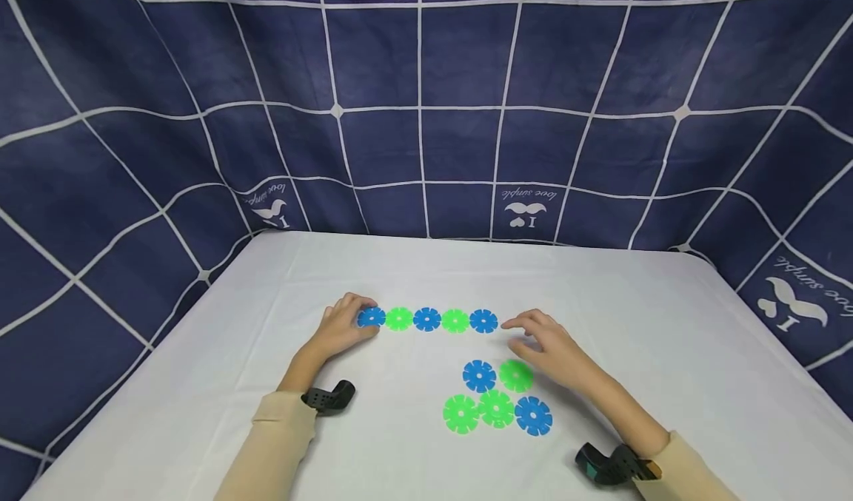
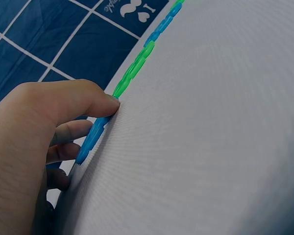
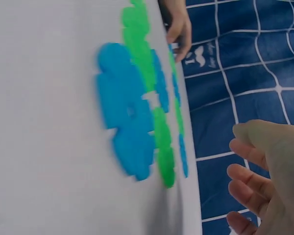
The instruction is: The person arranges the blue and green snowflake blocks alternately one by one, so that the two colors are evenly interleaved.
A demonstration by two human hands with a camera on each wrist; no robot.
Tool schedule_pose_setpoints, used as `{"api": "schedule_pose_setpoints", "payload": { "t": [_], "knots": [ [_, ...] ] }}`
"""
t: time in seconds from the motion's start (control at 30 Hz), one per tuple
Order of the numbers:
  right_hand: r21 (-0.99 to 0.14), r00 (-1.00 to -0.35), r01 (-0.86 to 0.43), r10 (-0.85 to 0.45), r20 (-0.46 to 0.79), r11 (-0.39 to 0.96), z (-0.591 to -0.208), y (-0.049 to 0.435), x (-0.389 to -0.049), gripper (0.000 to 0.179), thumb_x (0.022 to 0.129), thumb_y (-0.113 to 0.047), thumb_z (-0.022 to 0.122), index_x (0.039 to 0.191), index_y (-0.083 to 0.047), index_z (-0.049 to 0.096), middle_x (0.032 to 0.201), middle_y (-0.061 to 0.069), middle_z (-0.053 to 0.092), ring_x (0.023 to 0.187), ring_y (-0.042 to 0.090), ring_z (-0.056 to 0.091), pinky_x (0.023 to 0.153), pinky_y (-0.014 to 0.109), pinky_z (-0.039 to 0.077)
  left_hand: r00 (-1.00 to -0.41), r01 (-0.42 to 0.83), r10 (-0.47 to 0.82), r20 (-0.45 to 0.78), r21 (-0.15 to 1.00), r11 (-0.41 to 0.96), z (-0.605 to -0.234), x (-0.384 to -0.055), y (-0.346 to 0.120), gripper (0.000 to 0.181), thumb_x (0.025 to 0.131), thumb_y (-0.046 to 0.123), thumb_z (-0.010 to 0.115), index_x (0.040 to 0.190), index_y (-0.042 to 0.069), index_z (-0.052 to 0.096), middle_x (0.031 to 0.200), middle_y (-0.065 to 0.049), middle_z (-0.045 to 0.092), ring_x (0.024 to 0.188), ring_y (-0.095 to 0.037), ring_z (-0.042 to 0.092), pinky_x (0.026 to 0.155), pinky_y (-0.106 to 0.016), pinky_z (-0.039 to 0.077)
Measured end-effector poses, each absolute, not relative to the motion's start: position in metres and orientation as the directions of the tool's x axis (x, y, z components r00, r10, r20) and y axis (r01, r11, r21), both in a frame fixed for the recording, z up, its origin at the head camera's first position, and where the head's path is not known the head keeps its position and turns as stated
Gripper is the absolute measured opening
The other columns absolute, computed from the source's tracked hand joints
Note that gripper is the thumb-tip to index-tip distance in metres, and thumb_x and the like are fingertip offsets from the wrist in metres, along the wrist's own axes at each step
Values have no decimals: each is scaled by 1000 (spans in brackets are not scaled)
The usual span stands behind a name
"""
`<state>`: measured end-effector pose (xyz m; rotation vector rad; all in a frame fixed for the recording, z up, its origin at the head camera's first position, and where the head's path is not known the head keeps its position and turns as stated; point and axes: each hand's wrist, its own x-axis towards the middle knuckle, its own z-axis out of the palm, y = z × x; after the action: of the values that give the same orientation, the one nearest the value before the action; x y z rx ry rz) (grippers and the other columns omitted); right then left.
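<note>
A straight row of flat, notched plastic discs lies on the white table, alternating blue and green. My left hand (image 1: 343,327) pinches the leftmost blue disc (image 1: 372,317) between thumb and fingers; the left wrist view shows the thumb at the edge of that blue disc (image 2: 92,139), beside the green disc (image 2: 133,71). At the row's other end, my right hand (image 1: 553,349) hovers just right of the last blue disc (image 1: 483,321), fingers loosely bent and holding nothing. The right wrist view shows the same hand (image 3: 277,176) with fingers apart.
Nearer the person lies a group of loose discs: a blue disc (image 1: 479,376), a green disc (image 1: 516,376), two more green discs (image 1: 461,414) and another blue disc (image 1: 533,416). Dark blue checked cloth (image 1: 460,146) rises behind the white table (image 1: 373,442) and along its sides.
</note>
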<state>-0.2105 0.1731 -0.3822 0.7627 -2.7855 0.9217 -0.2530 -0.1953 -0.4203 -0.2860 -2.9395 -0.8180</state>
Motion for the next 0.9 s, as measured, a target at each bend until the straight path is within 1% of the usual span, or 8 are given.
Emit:
{"api": "schedule_pose_setpoints", "payload": {
  "t": [0.2,0.33,0.4,0.53,0.63,0.8,0.9],
  "knots": [
    [-510,-863,-503,-427,268,697,-398,183,-199,25,83,-25,63,107,-21,63,106,-7,57,98,17,54,90,48,33,-981,189,145,126,511,838,-424,-252,-195,48,75,34,63,118,14,54,119,-8,49,111,-25,45,82,-38,27],
    [-533,-871,-490,-401,284,689,-406,189,-195,23,81,-25,64,105,-23,64,103,-9,57,99,17,53,90,47,31,-980,196,150,129,508,839,-425,-254,-194,48,76,35,63,118,14,54,120,-8,48,111,-24,44,81,-37,27],
    [-550,-882,-470,-387,269,690,-410,191,-194,23,81,-26,64,104,-25,64,103,-10,57,100,15,52,90,45,30,-978,207,156,141,503,839,-424,-255,-194,48,76,34,63,118,13,54,119,-9,48,111,-25,44,80,-37,27],
    [-586,-900,-432,-374,225,686,-418,193,-193,25,81,-29,65,105,-27,63,105,-10,56,103,14,50,92,44,28,-976,211,159,145,497,842,-423,-255,-195,47,76,33,63,117,13,54,118,-9,48,110,-25,45,80,-37,27],
    [-595,-903,-424,-371,218,683,-422,193,-194,30,79,-30,66,108,-25,62,108,-6,56,105,17,50,91,45,27,-979,203,157,132,499,843,-422,-254,-194,46,76,32,64,118,13,54,119,-9,48,112,-25,44,82,-38,27],
    [-550,-890,-453,-394,229,702,-428,195,-195,39,76,-32,69,113,-22,61,111,-3,53,108,20,47,87,42,28,-980,196,157,118,503,842,-421,-254,-194,48,76,33,63,119,13,53,120,-10,48,112,-25,44,82,-39,27],
    [-535,-877,-477,-419,236,697,-429,195,-196,41,76,-34,69,114,-22,60,112,-2,52,109,20,45,86,41,27,-980,200,159,123,494,846,-421,-254,-196,48,76,33,63,118,13,53,119,-10,48,110,-26,44,81,-38,27]
  ]
}}
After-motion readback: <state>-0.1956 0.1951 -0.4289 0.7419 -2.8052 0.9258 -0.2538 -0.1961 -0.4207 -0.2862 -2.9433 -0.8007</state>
